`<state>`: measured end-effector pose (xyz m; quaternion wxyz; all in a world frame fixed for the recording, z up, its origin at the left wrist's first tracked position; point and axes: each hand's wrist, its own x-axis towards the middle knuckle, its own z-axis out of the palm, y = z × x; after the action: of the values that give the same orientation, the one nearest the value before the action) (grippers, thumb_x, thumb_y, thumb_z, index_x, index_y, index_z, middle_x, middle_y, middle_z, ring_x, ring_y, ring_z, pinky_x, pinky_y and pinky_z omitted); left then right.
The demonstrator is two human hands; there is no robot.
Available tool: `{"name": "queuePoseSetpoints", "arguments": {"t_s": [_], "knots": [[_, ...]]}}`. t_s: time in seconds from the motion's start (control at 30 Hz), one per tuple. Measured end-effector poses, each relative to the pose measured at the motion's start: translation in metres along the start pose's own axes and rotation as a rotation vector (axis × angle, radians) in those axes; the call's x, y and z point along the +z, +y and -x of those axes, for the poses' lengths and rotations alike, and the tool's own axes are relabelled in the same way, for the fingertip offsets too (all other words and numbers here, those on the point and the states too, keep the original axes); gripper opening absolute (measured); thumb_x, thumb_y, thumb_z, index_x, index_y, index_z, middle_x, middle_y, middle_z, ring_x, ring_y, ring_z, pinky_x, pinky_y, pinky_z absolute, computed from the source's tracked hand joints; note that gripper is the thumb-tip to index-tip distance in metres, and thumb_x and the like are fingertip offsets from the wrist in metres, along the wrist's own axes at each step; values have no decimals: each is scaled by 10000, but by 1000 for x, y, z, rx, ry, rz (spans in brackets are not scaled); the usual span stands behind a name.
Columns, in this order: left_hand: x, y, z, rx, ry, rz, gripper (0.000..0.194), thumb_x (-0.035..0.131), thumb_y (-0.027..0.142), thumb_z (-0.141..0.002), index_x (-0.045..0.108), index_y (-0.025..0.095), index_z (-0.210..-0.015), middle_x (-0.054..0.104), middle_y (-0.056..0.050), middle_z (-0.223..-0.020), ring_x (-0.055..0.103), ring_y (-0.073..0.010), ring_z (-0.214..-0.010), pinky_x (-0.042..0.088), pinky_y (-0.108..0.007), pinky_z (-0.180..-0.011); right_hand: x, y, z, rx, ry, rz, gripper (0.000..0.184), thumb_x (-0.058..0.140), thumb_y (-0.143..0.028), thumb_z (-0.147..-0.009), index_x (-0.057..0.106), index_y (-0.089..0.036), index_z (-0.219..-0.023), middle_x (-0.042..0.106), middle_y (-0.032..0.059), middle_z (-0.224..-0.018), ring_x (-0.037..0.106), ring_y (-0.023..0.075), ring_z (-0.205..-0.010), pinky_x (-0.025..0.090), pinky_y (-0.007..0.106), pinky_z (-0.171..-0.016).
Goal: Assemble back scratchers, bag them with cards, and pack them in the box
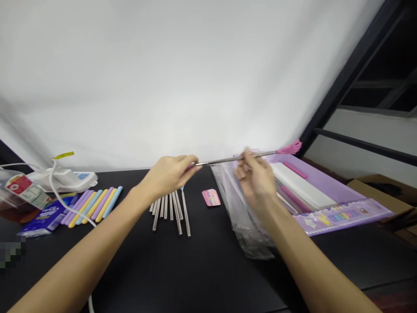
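A telescopic back scratcher [224, 160] with a thin metal rod and a pink claw-shaped head is held roughly level above the table. Its near end is gripped by my left hand [172, 174], whose fingers are closed around it and hide most of that end. Closer to the pink head, my right hand [256, 174] pinches the rod between thumb and fingertips, slightly blurred. Below my left hand lie several metal tubes [179, 213]. Clear plastic bags [241, 213] and an open purple package [329, 174] with pink and white pieces in it lie beneath my right hand.
A small stack of pink cards [211, 197] lies mid-table. At left are several pastel sticks [93, 206], a blue packet [48, 219], a bottle of dark liquid [19, 198] and a white power strip [71, 178] with a cable. A cardboard box [381, 195] stands at right.
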<state>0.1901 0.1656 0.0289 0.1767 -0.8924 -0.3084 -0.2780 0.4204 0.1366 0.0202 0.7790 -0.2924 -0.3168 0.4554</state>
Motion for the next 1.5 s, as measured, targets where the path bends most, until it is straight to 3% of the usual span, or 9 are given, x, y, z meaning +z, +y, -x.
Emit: {"name": "queuePoseSetpoints", "arguments": {"t_s": [0.17, 0.3, 0.47, 0.63, 0.77, 1.07, 1.27, 1.37, 1.5], "knots": [[6, 13, -2, 61, 67, -135, 315, 371, 377, -1076, 621, 188, -1045, 736, -16, -809, 647, -141, -595, 303, -270, -505, 13, 15, 17, 11, -159, 108, 390, 923, -445, -617, 709, -124, -673, 616, -4, -586, 524, 62, -476, 404, 182, -427], [1, -7, 4, 57, 72, -134, 261, 436, 361, -1059, 603, 188, -959, 732, 5, -784, 652, -141, -601, 315, -275, -520, 7, 3, 6, -60, -40, 94, 434, 869, -503, -686, 690, -112, -635, 687, 58, -694, 534, 58, -483, 358, 183, -389], [-3, -26, 7, 2, 49, -193, 218, 495, 333, -1033, 611, 196, -909, 731, 11, -757, 658, -148, -603, 323, -270, -537, -8, -15, -12, -124, 138, 29, 458, 813, -548, -751, 639, -142, -630, 530, -46, -507, 410, 31, -393, 340, 168, -371], [3, 2, -4, 69, 72, -235, 261, 472, 409, -1042, 623, 206, -1106, 741, -5, -793, 662, -164, -604, 258, -279, -501, 0, 3, 2, 15, -66, 36, 394, 868, -493, -696, 684, -145, -709, 621, -10, -603, 540, 70, -480, 402, 171, -405], [5, 19, -10, 131, 108, -219, 280, 434, 351, -1061, 630, 184, -950, 696, 11, -693, 637, -144, -559, 239, -282, -481, 6, 14, 12, 50, -193, 106, 360, 848, -467, -730, 719, -131, -719, 649, 14, -601, 551, 76, -470, 425, 187, -432], [7, 4, -16, 131, 168, -107, 217, 501, 312, -1033, 588, 179, -886, 704, 17, -710, 635, -127, -574, 356, -251, -522, 3, -4, 0, -104, 35, 110, 452, 761, -548, -807, 652, -132, -672, 661, 30, -615, 533, 73, -421, 369, 200, -375], [-7, -32, 10, -149, 101, -246, 148, 496, 205, -975, 565, 201, -844, 740, -16, -780, 659, -168, -601, 332, -263, -515, -22, -30, -23, -194, 335, -30, 511, 625, -581, -910, 541, -170, -618, 462, -73, -455, 365, 33, -359, 316, 163, -368], [-7, -21, 3, -145, 22, -253, 154, 561, 352, -976, 599, 220, -1045, 757, -7, -798, 683, -193, -620, 326, -270, -518, -13, -22, -17, -173, 256, -30, 517, 620, -609, -898, 546, -173, -630, 480, -64, -487, 385, 39, -381, 322, 170, -377], [5, 10, -18, 55, -17, -235, 268, 428, 404, -1047, 625, 237, -1122, 751, -20, -794, 672, -178, -600, 277, -275, -487, 3, -8, -2, -140, 106, -3, 508, 663, -650, -842, 584, -174, -685, 529, -45, -537, 454, 57, -419, 364, 191, -408]]}}
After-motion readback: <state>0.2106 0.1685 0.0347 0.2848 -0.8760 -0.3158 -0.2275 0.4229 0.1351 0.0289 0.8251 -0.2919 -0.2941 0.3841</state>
